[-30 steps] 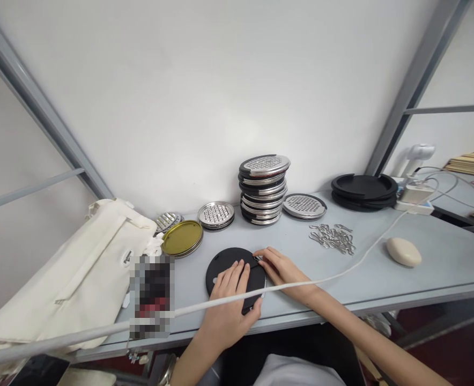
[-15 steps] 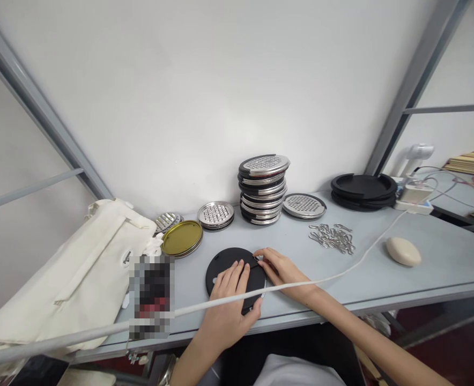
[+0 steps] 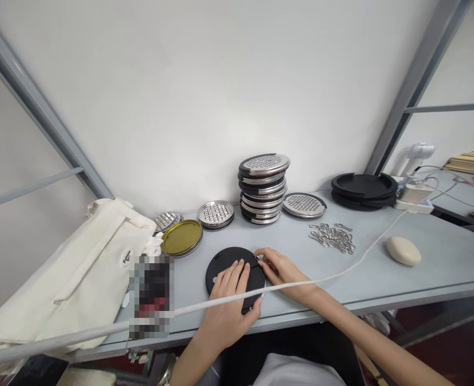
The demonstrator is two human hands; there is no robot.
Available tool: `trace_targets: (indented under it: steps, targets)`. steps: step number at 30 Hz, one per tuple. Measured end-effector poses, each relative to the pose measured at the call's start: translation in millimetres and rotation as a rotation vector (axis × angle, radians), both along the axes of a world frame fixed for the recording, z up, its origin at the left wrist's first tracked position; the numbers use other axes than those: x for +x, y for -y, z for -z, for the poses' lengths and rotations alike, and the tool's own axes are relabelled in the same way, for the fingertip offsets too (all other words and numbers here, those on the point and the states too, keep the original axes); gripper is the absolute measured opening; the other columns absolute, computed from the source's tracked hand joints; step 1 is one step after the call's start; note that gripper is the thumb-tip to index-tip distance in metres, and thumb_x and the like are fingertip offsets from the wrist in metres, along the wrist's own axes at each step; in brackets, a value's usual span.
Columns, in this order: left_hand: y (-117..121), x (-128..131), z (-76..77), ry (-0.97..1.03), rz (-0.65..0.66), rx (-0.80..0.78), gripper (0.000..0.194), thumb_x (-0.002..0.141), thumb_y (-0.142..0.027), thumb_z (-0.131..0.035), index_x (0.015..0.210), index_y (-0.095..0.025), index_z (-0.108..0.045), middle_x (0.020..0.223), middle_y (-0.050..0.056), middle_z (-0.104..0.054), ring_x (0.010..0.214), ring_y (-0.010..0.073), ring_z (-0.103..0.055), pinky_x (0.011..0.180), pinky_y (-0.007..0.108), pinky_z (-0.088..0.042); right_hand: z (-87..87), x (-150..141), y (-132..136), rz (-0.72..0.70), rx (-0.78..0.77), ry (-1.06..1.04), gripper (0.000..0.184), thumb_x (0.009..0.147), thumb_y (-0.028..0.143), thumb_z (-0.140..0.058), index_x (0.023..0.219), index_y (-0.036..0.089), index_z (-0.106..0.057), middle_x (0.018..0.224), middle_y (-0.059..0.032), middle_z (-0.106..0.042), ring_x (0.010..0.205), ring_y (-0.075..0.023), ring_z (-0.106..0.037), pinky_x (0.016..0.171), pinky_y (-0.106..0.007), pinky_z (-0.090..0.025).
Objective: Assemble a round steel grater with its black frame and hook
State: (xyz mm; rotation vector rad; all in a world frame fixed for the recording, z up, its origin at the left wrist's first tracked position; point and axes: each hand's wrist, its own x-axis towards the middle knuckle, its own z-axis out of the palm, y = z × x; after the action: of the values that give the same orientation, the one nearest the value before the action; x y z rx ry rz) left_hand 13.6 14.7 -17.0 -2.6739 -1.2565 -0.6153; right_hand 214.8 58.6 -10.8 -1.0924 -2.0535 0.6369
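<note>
L hand [image 3: 229, 305] lies flat on a black round plastic disc [image 3: 223, 265], fingers a little spread, pressing down, not gripping. R hand [image 3: 283, 271] is at the disc's upper right edge, fingertips [image 3: 260, 258] bunched by a small slot there; can't tell if they pinch anything, too small to see. A steel rim [image 3: 265, 287] shows under the disc at right. Disc sits lower middle of frame on a light grey tabletop [image 3: 442, 273]. By the look of it: light, stiff, flat, prob. slick on the steel; best held by outer edge w/ both hands, not by the smooth face. Upper middle: a stack of steel grater plates [image 3: 263, 187], a loose grater plate [image 3: 304, 206] just right of it. Further right: black rings [image 3: 363, 190], w/ a pile of small metal hooks [image 3: 332, 238] below them. Left: an olive-gold lid [image 3: 182, 237] beside a cream canvas bag [image 3: 68, 273].
</note>
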Motion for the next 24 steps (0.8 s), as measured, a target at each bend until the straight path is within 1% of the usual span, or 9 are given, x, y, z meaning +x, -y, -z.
trace_targets:
  steps: [8, 14, 20, 24]
  targets:
    - [0.5, 0.1, -0.9, 0.013, 0.004, 0.001, 0.056, 0.092, -0.035, -0.048, 0.140, -0.008, -0.040, 0.144, 0.015, -0.042, 0.134, 0.0293, -0.037, 0.106, 0.045, -0.037, -0.9, 0.1, 0.6, 0.003, -0.035, 0.010, 0.022, 0.093, 0.021, -0.038, 0.111, 0.016, -0.049, 0.094, -0.0104, -0.063, 0.075, -0.0179, -0.061, 0.068, -0.030, -0.050]
    - [1.2, 0.6, -2.0, 0.026, 0.011, 0.007, 0.056, 0.091, -0.034, -0.050, 0.140, -0.008, -0.041, 0.143, 0.015, -0.043, 0.134, 0.0300, -0.038, 0.106, 0.046, -0.038, -0.2, -0.7, 0.6, 0.028, -0.068, 0.016, 0.021, 0.092, 0.024, -0.039, 0.108, 0.015, -0.050, 0.076, -0.0038, -0.056, 0.064, -0.0165, -0.055, 0.059, -0.028, -0.046]
    - [0.9, 0.8, -2.5, 0.034, 0.020, 0.009, 0.057, 0.090, -0.033, -0.052, 0.139, -0.008, -0.041, 0.143, 0.016, -0.044, 0.133, 0.0296, -0.038, 0.106, 0.045, -0.038, -1.0, -1.1, 1.2, 0.026, -0.080, -0.015, 0.020, 0.092, 0.026, -0.041, 0.106, 0.016, -0.051, 0.070, 0.0006, -0.051, 0.058, -0.0143, -0.049, 0.055, -0.025, -0.043]
    - [0.6, 1.6, -2.6, 0.039, 0.014, 0.018, 0.056, 0.090, -0.033, -0.052, 0.138, -0.008, -0.042, 0.142, 0.016, -0.044, 0.133, 0.0298, -0.039, 0.105, 0.046, -0.039, 3.1, -1.0, -0.2, 0.071, -0.062, -0.056, 0.017, 0.091, 0.029, -0.044, 0.096, 0.018, -0.056, 0.063, 0.0028, -0.048, 0.054, -0.0136, -0.046, 0.053, -0.025, -0.042]
